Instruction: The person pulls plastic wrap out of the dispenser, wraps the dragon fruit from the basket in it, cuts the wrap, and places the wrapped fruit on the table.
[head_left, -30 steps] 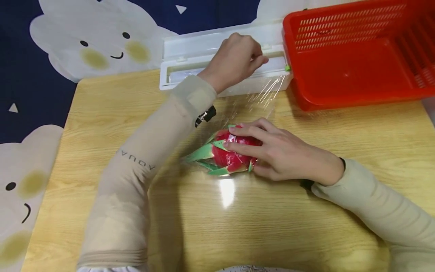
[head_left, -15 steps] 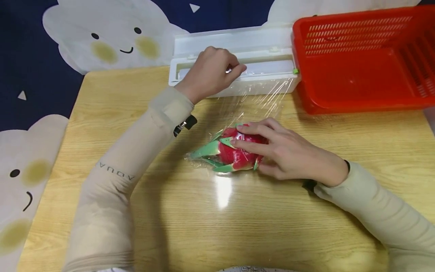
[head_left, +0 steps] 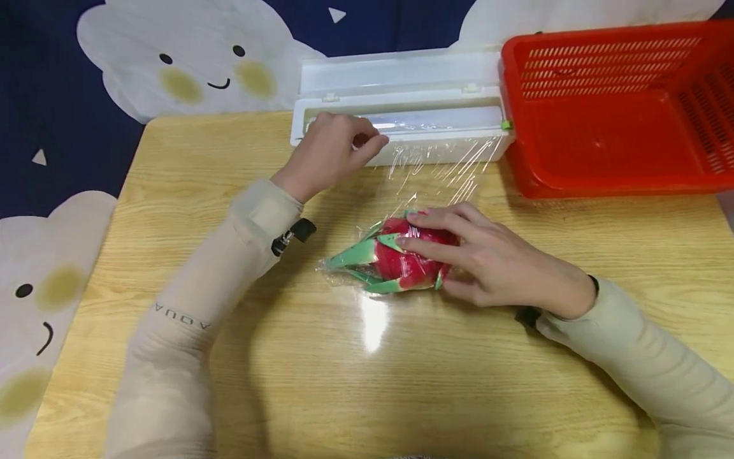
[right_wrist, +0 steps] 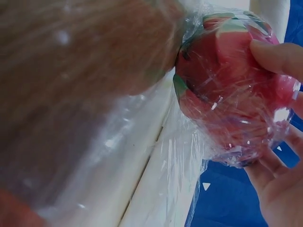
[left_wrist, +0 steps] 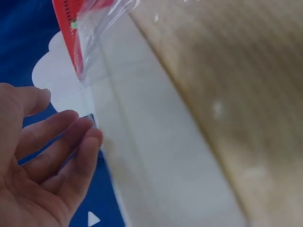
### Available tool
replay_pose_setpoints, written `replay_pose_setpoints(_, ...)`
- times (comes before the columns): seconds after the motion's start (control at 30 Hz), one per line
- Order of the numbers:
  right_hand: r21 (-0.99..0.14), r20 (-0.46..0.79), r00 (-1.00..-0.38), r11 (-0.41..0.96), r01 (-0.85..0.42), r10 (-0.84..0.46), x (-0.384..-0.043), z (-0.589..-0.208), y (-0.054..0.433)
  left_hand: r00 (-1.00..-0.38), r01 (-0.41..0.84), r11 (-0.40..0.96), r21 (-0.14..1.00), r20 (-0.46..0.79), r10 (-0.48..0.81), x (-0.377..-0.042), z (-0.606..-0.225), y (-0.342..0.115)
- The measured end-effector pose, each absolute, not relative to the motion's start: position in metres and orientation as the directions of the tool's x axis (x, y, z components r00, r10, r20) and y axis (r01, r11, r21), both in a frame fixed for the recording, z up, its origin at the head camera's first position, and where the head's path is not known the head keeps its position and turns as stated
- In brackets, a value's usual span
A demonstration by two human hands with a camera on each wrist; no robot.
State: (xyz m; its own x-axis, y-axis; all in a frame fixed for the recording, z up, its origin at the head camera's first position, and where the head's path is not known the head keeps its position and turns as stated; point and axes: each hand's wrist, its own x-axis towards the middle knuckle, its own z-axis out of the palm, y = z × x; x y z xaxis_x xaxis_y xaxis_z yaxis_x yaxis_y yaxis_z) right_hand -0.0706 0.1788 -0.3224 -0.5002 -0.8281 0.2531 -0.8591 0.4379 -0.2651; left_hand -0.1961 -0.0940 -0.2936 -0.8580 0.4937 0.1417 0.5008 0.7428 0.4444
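A red dragon fruit (head_left: 395, 268) with green scales lies on the table, wrapped in clear cling film (head_left: 436, 185). My right hand (head_left: 493, 261) holds it from the right, and the right wrist view shows thumb and fingers around the wrapped fruit (right_wrist: 227, 90). From the fruit the film stretches back to a white cling film dispenser (head_left: 395, 153), whose lid (head_left: 401, 73) stands raised. A pale roll (head_left: 441, 119) lies inside. Over the dispenser's left part is my left hand (head_left: 332, 153). Its fingers (left_wrist: 80, 151) are loosely bent, thumb apart, nothing between them.
Right of the dispenser stands a red plastic basket (head_left: 619, 182) with slotted walls. A small green piece (head_left: 506, 125) sits at the dispenser's right end. Behind the wooden table (head_left: 401, 382) hangs a dark blue cloth with cloud prints (head_left: 201, 38).
My left hand has moved left along the dispenser and down toward its front edge. My right hand stays on the dragon fruit. The head view has shifted slightly.
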Motion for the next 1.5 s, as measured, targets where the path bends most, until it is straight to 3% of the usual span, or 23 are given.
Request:
replay_pose_setpoints(0.33,-0.250,0.263,-0.487,0.428,-0.868,-0.833,-0.066,-0.322,0.179,-0.872,0.437,0.740,0.511,0.037,0.489,-0.183,-0.321,-0.094)
replay_pose_setpoints(0.7,-0.215,0.311,-0.453,0.403,-0.890,-0.835,-0.062,-0.319,0.177,-0.787,0.550,0.621,0.558,0.098,0.609,-0.171,-0.331,-0.091)
replay_pose_setpoints(1.1,-0.216,0.312,-0.444,0.392,-0.894,-0.840,-0.064,-0.321,0.173,-0.827,0.495,0.604,0.624,0.124,0.549,-0.154,-0.329,-0.103)
replay_pose_setpoints(1.5,-0.250,0.296,-0.481,0.419,-0.873,-0.825,-0.066,-0.324,0.175,-0.853,0.463,0.567,0.681,0.169,0.494,-0.150,-0.328,-0.112)
